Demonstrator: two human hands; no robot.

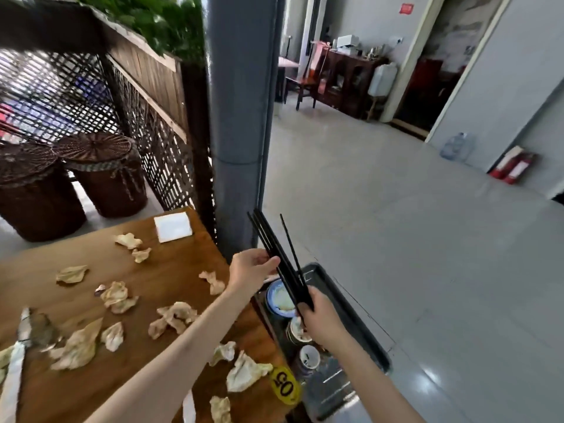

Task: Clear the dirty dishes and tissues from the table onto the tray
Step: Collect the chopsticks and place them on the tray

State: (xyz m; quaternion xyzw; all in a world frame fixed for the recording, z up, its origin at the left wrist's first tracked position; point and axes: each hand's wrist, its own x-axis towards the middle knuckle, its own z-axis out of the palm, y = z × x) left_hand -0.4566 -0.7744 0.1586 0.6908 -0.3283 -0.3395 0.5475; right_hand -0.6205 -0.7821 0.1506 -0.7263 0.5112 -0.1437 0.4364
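Several black chopsticks (pixel 276 257) point up and away above the dark tray (pixel 345 303). My right hand (pixel 320 319) grips their lower ends over the tray. My left hand (pixel 251 268) pinches the bundle higher up with thumb and fingers. On the tray lie a blue-rimmed bowl (pixel 274 300), a small patterned dish (pixel 297 332) and a white cup (pixel 309 358). Crumpled used tissues (pixel 117 297) are scattered across the wooden table (pixel 171 270), with a clean white napkin (pixel 173 226) at its far corner.
The tray sits beside the table's right edge, lower than the tabletop. A yellow number tag (pixel 285 386) marks the table corner. A grey pillar (pixel 238 123) and a lattice screen (pixel 158 138) stand behind; two wicker baskets (pixel 106 175) at left. Open grey floor spreads to the right.
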